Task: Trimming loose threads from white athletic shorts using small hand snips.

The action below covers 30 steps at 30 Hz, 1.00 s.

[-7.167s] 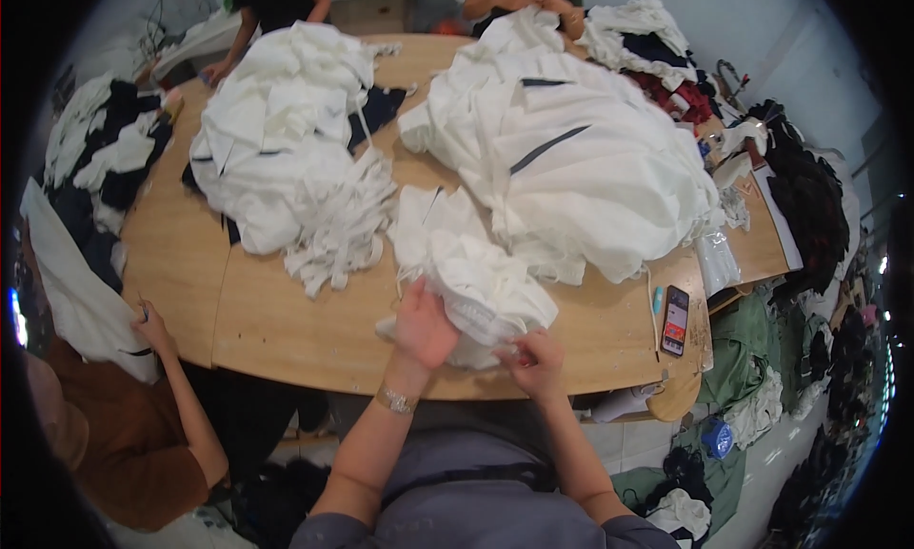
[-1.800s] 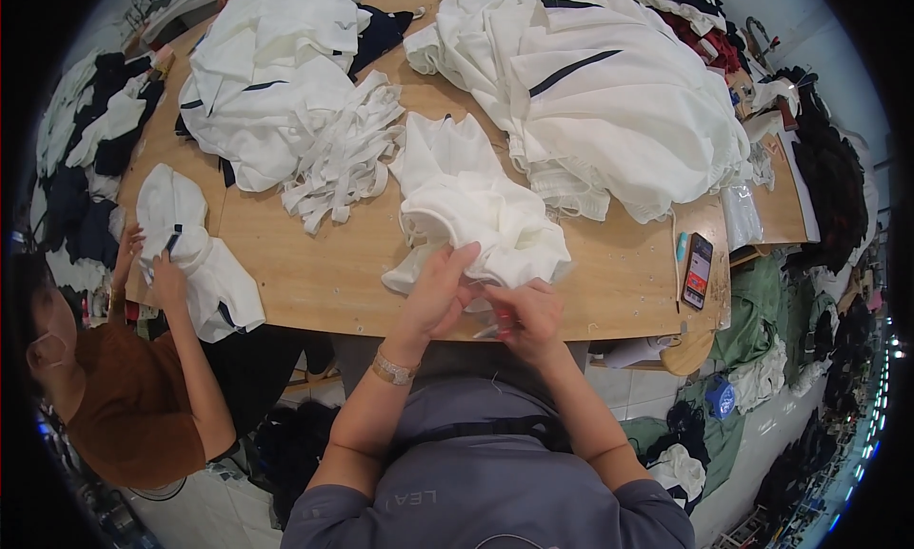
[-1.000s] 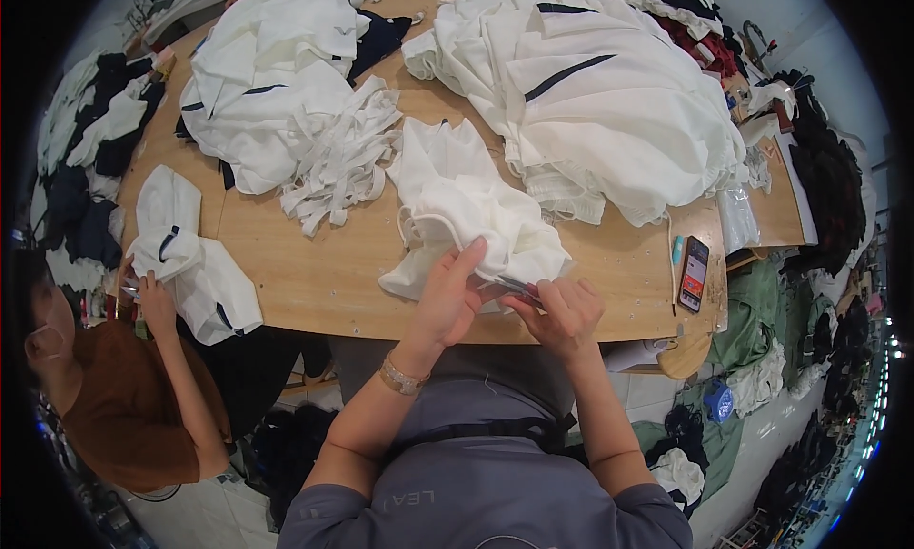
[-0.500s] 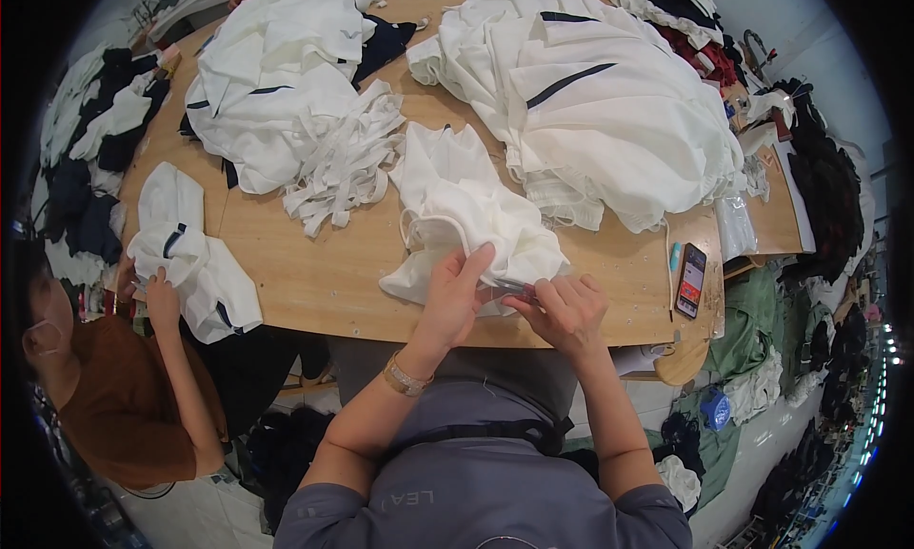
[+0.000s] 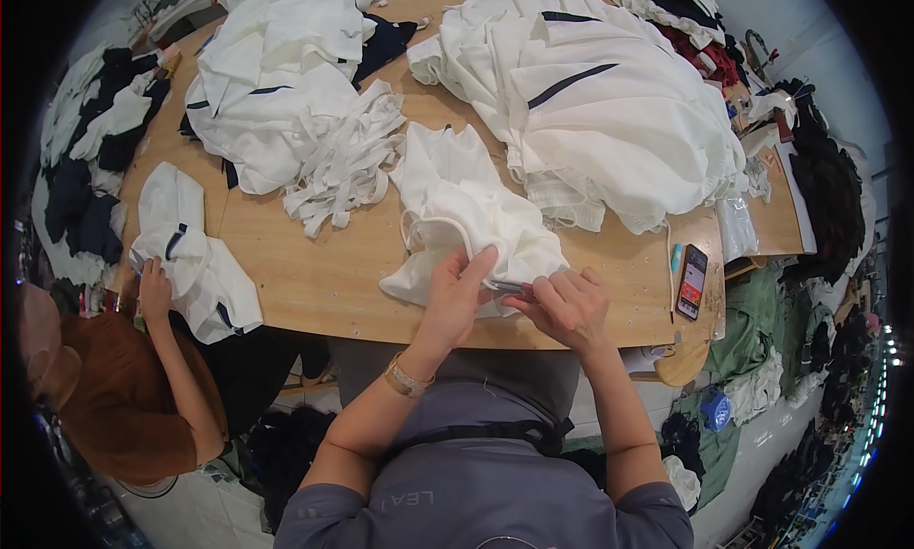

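A white garment (image 5: 490, 206) lies bunched on the wooden table in front of me, its drawn-up edge curving toward my body. My left hand (image 5: 455, 297) pinches the fabric near that edge, thumb uppermost. Closed round a small pair of thread snips (image 5: 514, 288) is my right hand (image 5: 568, 306). The metal blades point left, against the cloth beside my left fingers; the reddish handle is mostly covered by my grip. Whether the blades are cutting a thread is too small to tell.
Piled white garments (image 5: 619, 130) cover the far right, another white pile (image 5: 276, 82) the far left, with tangled white strips (image 5: 347, 159) between. A phone (image 5: 692, 282) lies right, by the table edge. At left, a co-worker's hand (image 5: 155, 292) works on a white garment (image 5: 205, 278).
The snips have shifted slightly, and their blades show more plainly beside my left fingers. My left hand has hardly moved. The co-worker's hand and head have moved a little.
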Each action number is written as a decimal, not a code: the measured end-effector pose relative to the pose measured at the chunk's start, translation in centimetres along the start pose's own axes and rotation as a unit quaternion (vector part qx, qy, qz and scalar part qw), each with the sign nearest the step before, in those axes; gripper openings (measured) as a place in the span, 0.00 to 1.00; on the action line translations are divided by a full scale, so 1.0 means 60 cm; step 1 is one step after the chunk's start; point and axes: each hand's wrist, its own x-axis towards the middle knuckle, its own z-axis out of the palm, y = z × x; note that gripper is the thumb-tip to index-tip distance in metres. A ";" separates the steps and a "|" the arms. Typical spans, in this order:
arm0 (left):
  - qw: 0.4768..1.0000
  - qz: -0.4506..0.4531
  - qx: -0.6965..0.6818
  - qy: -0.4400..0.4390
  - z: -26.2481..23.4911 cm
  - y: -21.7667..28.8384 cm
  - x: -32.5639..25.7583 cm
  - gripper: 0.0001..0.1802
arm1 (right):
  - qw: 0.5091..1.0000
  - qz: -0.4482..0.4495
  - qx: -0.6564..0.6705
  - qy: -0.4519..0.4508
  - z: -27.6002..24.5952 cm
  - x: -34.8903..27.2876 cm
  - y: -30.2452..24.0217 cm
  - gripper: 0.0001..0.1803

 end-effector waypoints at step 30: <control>0.983 0.112 -0.068 0.128 -0.122 0.063 -0.027 0.22 | 0.679 0.480 0.549 0.084 0.067 -0.043 0.016 0.10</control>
